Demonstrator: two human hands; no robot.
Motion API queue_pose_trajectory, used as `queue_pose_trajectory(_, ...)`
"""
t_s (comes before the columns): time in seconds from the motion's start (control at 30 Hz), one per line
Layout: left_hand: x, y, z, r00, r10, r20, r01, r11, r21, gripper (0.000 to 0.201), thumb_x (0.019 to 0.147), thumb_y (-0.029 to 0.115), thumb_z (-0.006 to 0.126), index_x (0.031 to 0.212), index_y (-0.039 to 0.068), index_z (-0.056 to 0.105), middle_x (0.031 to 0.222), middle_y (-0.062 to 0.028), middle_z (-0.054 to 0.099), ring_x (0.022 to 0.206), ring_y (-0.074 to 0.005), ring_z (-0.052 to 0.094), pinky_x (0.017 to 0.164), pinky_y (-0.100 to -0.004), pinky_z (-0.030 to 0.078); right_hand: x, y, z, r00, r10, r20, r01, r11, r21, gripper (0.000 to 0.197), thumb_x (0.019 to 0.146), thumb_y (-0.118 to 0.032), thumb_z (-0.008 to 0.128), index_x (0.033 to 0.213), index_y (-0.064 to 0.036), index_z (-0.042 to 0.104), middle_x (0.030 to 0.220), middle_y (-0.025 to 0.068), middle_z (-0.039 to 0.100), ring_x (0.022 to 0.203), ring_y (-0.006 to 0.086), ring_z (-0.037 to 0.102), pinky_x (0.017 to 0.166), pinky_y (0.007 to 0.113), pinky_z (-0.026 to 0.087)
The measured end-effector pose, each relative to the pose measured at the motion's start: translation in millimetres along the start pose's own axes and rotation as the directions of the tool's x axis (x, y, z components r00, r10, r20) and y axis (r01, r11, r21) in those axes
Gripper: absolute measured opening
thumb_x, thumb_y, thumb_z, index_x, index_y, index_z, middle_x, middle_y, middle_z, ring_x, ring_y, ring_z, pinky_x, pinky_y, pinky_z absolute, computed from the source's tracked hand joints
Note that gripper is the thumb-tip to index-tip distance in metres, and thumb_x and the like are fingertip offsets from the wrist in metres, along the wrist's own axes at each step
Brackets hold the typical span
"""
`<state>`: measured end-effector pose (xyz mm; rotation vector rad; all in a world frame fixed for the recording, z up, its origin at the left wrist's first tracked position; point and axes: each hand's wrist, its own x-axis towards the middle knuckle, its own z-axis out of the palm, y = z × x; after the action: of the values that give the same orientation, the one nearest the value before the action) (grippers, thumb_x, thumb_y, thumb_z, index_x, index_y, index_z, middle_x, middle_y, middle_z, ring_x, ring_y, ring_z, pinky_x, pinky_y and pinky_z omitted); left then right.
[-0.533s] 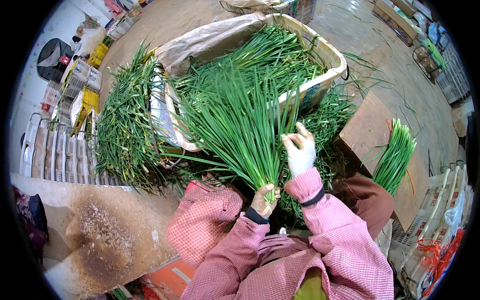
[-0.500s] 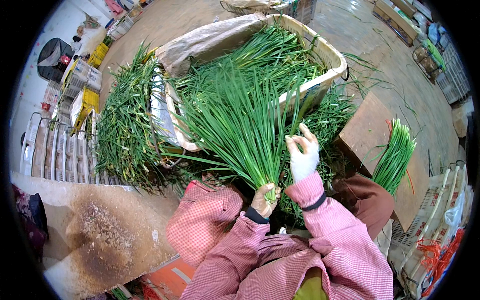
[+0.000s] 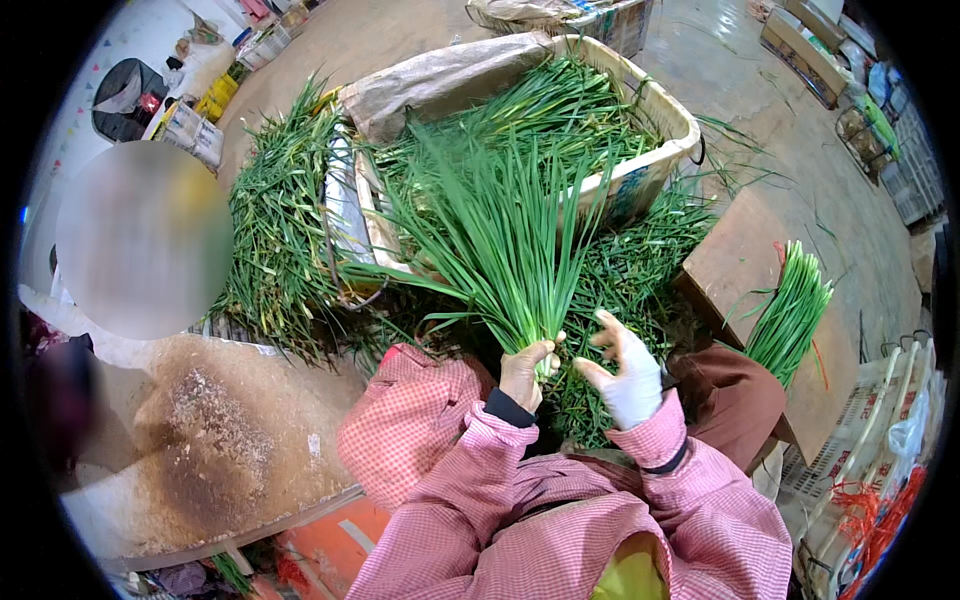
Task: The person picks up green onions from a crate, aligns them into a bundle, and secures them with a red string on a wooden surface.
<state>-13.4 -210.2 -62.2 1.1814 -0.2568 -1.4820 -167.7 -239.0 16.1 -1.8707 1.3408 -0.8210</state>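
Held by its pale stem ends, a bunch of long green garlic chives [image 3: 500, 250] fans up and away from me. My left hand [image 3: 522, 374] is closed round those ends, in front of my chest. To the right of the stems, apart from them, my right hand [image 3: 634, 376] in a white glove has its fingers spread and holds nothing. Beyond the bunch stands a cream plastic crate [image 3: 683, 130] heaped with loose chives [image 3: 560, 95]. More loose greens [image 3: 640, 250] lie below its right side.
A tied bundle of chives [image 3: 792, 310] lies on a brown board [image 3: 735, 255] at the right. Another heap [image 3: 280, 220] rises left of the crate. A stained board [image 3: 300, 420] is at my left. Red ties [image 3: 885, 520] hang on a white crate at the lower right.
My right hand has come down from beside the leaves to near the stem ends, its fingers spreading apart. My left hand keeps hold of the bunch. The view has shifted slightly.
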Motion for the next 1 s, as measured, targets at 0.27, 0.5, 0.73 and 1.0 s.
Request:
queue_pose_trajectory(0.27, -10.4, 1.9, 2.7, 0.956, 0.232, -0.181, -0.270, 0.937, -0.224, 0.031, 0.085, 0.020, 0.051, 0.108, 0.000, 0.052, 0.094, -0.0085, 0.060, 0.078, -0.0214, 0.059, 0.071, -0.0316, 0.049, 42.6, -45.8, 67.8, 0.968, -0.247, -0.053, 0.237, 0.961, -0.144, 0.063, 0.063, -0.032, 0.073, 0.114, -0.0033, 0.050, 0.083, 0.0118, 0.056, 0.072, 0.0228, 0.057, 0.062, 0.031, 0.047)
queue_pose_trajectory(0.5, -56.6, 93.1, -67.6, 0.595, 0.761, 0.257, -0.119, -0.232, 0.965, 0.047, 0.064, 0.011, 0.065, 0.109, 0.009, 0.051, 0.083, -0.0135, 0.060, 0.074, -0.0318, 0.059, 0.064, -0.0391, 0.048, 72.6, -8.4, 67.2, 0.852, 0.448, 0.272, -0.455, 0.373, 0.809, 0.016, 0.084, -0.021, 0.054, 0.086, -0.0049, 0.056, 0.076, 0.0053, 0.060, 0.053, 0.0105, 0.049, 0.044, 0.022, 0.039)
queue_pose_trajectory(0.73, -133.0, 217.7, -158.4, 0.492, 0.568, 0.659, 0.157, -0.803, 0.575, 0.046, 0.070, 0.001, 0.052, 0.116, 0.007, 0.047, 0.082, -0.0092, 0.055, 0.062, -0.0271, 0.054, 0.051, -0.0366, 0.045, 60.2, 92.2, 31.9, 0.836, 0.501, 0.222, -0.360, 0.196, 0.912, 0.018, 0.088, -0.015, 0.049, 0.101, -0.0062, 0.056, 0.057, -0.0012, 0.045, 0.046, 0.0084, 0.038, 0.042, 0.021, 0.033)
queue_pose_trajectory(1.0, -187.2, 257.7, -139.8, 0.487, 0.407, 0.773, 0.222, -0.913, 0.341, 0.043, 0.073, 0.002, 0.054, 0.114, 0.007, 0.047, 0.079, -0.0081, 0.053, 0.058, -0.0219, 0.053, 0.047, -0.0323, 0.044, 50.6, 23.7, -42.6, 0.951, -0.054, -0.303, 0.062, 0.998, 0.018, 0.080, 0.069, -0.018, 0.071, 0.133, 0.0006, 0.027, 0.132, 0.0214, 0.037, 0.121, 0.0303, 0.037, 0.101, 0.036, 0.028)
